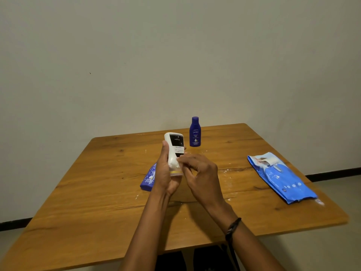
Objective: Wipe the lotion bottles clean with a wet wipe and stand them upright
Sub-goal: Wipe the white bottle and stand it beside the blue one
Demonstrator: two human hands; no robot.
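Note:
My left hand holds a white lotion bottle upside down above the table, its cap end down in my palm and its dark label facing me. My right hand pinches a thin, pale wet wipe against the bottle's lower side. A dark blue bottle stands upright at the back of the wooden table. Another blue bottle lies flat on the table, partly hidden behind my left hand.
A blue pack of wet wipes lies at the right side of the table with its flap open. White smears dot the tabletop around the middle. A plain wall stands right behind the table's far edge.

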